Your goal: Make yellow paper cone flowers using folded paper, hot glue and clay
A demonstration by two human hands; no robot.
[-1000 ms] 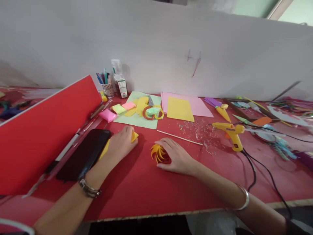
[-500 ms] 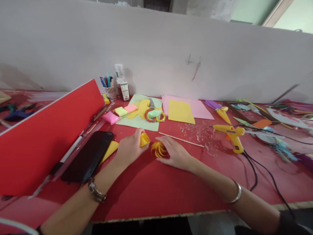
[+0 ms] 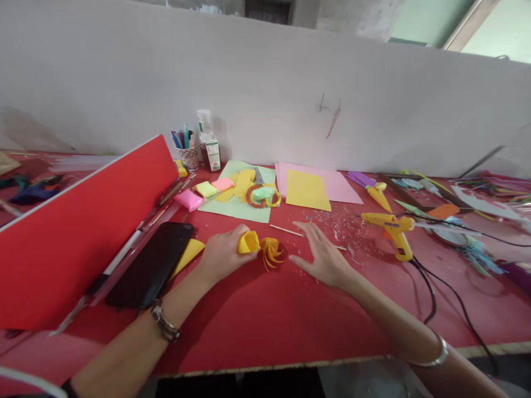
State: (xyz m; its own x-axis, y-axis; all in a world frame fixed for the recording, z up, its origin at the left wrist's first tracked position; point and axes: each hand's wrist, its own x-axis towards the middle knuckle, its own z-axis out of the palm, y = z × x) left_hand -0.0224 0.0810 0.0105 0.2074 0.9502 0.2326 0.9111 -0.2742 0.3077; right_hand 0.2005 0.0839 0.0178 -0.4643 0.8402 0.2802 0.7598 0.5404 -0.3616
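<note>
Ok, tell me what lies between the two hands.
In the head view, a curled yellow piece lies between them: the right hand is open and apart from it; the left hand holds a yellow roll beside it.

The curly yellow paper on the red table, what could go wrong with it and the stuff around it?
The left hand holds a rolled yellow paper close beside the curly yellow paper, so it might bend those thin strips. Squeezing too hard could crumple the rolled yellow paper. The open right hand is over the thin stick and might knock it.
</note>
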